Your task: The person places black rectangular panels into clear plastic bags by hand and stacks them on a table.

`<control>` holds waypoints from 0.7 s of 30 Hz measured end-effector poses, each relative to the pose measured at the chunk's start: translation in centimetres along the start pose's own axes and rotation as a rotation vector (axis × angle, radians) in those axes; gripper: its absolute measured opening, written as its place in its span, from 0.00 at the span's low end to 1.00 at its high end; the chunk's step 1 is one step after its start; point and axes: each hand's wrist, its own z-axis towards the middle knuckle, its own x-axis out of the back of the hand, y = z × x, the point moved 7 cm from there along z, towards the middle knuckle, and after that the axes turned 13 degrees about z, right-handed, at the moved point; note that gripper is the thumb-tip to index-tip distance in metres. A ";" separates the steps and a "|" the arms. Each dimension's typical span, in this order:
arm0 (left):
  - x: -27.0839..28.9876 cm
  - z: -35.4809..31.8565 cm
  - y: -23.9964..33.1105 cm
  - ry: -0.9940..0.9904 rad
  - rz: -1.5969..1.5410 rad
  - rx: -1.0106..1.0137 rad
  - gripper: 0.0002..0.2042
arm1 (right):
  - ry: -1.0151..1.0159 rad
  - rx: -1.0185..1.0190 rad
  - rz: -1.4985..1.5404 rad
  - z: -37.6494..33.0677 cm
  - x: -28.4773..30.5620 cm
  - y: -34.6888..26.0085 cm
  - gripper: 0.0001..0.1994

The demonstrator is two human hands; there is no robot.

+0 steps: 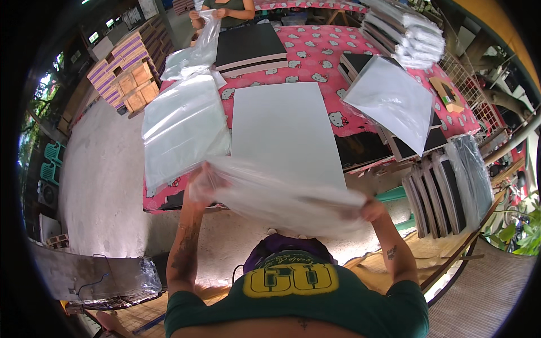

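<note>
A clear plastic bag (282,197) stretches between my two hands, blurred by motion, at the near edge of the table. My left hand (207,183) grips its left end, with part of the film over the fingers. At the other end, my right hand (371,209) is closed on the bag's corner. Just beyond the bag lies a large flat white board (282,124), its near end partly covered by the film. A pile of clear plastic bags (186,124) lies to the left of the board, close to my left hand.
The table has a pink patterned cover (307,48). A plastic-wrapped white board (391,96) lies at right above dark boards. Wrapped panels (445,191) stand beside the table. Black boards (251,45) lie at the far side, where another person (231,11) handles plastic. Boxes (135,67) are stacked at left.
</note>
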 end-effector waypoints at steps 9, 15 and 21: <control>3.2 -5.5 -8.0 0.559 1.091 -0.219 0.20 | 1.214 0.402 -0.378 -2.8 5.3 2.9 0.25; 3.7 -4.7 -10.3 0.808 1.748 -0.159 0.24 | 1.395 0.468 -1.032 -0.1 3.8 2.2 0.28; 2.6 -4.8 -6.4 0.742 1.438 -0.156 0.24 | 1.342 0.578 -0.858 -1.2 2.1 -0.9 0.26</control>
